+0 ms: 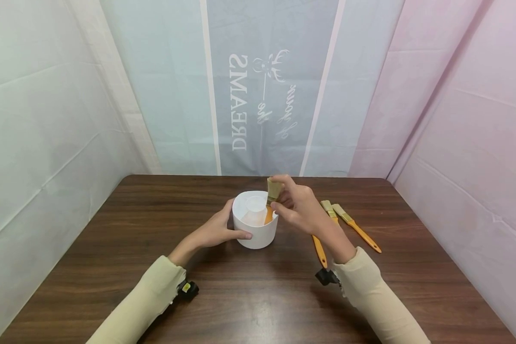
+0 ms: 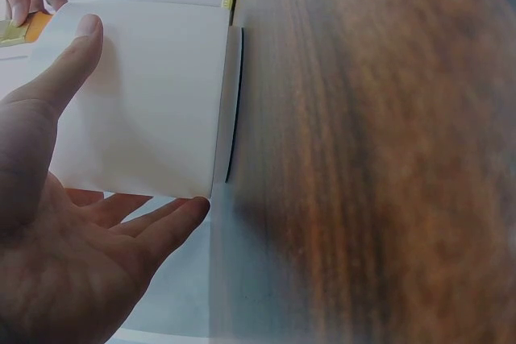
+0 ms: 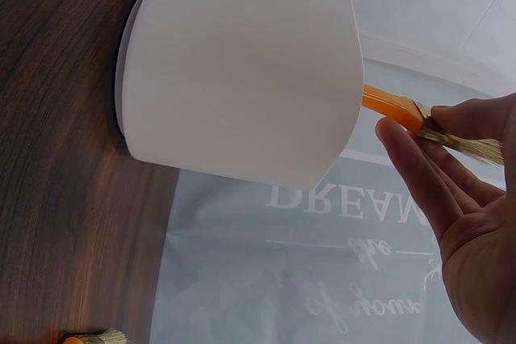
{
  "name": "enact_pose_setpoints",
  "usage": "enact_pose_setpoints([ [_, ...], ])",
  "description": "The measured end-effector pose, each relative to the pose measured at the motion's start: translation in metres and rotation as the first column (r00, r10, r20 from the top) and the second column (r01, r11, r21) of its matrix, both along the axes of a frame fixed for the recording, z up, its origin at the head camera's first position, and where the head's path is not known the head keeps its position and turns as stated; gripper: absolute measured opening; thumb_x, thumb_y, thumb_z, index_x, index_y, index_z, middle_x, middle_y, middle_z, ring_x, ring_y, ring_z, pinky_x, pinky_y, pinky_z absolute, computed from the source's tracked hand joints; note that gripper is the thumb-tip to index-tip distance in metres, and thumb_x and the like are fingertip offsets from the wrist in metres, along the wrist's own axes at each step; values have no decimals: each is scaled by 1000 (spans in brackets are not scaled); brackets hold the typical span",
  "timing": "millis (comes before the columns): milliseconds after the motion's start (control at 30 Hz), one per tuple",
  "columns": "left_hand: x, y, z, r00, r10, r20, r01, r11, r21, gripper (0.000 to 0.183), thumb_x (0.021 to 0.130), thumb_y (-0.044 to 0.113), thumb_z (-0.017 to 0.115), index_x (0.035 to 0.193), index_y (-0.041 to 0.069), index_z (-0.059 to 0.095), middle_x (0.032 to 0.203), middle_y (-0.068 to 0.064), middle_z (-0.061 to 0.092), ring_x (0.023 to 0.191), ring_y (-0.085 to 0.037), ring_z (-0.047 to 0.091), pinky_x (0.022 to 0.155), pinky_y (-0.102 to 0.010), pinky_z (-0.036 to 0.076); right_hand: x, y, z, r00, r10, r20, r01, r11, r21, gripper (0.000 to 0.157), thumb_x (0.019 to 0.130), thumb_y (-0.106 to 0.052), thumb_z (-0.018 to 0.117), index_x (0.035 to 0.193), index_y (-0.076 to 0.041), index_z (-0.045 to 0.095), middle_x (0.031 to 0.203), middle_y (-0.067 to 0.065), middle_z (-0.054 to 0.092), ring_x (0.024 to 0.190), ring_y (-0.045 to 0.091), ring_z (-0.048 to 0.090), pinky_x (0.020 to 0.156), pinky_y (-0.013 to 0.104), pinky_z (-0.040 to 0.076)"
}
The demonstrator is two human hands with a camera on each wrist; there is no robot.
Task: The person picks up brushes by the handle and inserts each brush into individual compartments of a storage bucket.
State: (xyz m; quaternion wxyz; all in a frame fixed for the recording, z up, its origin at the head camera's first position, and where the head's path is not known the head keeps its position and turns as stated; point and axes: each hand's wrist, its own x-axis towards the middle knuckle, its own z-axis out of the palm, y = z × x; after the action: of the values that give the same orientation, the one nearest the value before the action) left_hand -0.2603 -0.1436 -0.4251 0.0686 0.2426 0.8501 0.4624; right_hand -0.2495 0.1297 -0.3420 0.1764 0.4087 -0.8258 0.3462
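Note:
A white round holder with a raised rim and a circular inner part stands on the table. My left hand grips its left side, the thumb on the front wall and the fingers round the far side. Above the right part of the rim, my right hand pinches a paintbrush near its metal band. Its pale bristles point up and its orange handle reaches down inside the holder. The holder's wall hides the handle's lower end in the right wrist view.
Two more orange-handled paintbrushes lie on the brown wooden table to the right: one brush fully visible, the other brush partly behind my right forearm. A printed cloth hangs behind the table, with pale cloth at both sides.

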Motion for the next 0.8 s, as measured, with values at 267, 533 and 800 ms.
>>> enact_pose_setpoints([
  [267,0,-1,0,1000,1,-1,-1,1000,1,111,81,40,89,162,14,17,155,-9,46,142,-28,48,119,-57,36,0,0,1,1000,-16,-3,16,1000,24,53,94,-3,72,140,-11,47,97,9,73,79,14,75,69,24,60],
  [533,0,-1,0,1000,5,-2,-5,1000,-3,111,81,41,89,162,14,18,154,-9,47,141,-27,49,119,-56,36,-2,0,-1,1000,-19,-7,20,999,43,53,93,-3,73,138,-12,48,93,7,72,79,14,74,69,24,60],
  [800,0,-1,-1,1000,3,7,-3,1000,0,111,81,41,89,162,14,17,156,-9,45,142,-28,48,120,-57,35,-2,-1,-3,1000,-26,-14,27,998,52,52,93,-5,74,137,-12,48,88,6,71,76,13,73,69,24,60],
])
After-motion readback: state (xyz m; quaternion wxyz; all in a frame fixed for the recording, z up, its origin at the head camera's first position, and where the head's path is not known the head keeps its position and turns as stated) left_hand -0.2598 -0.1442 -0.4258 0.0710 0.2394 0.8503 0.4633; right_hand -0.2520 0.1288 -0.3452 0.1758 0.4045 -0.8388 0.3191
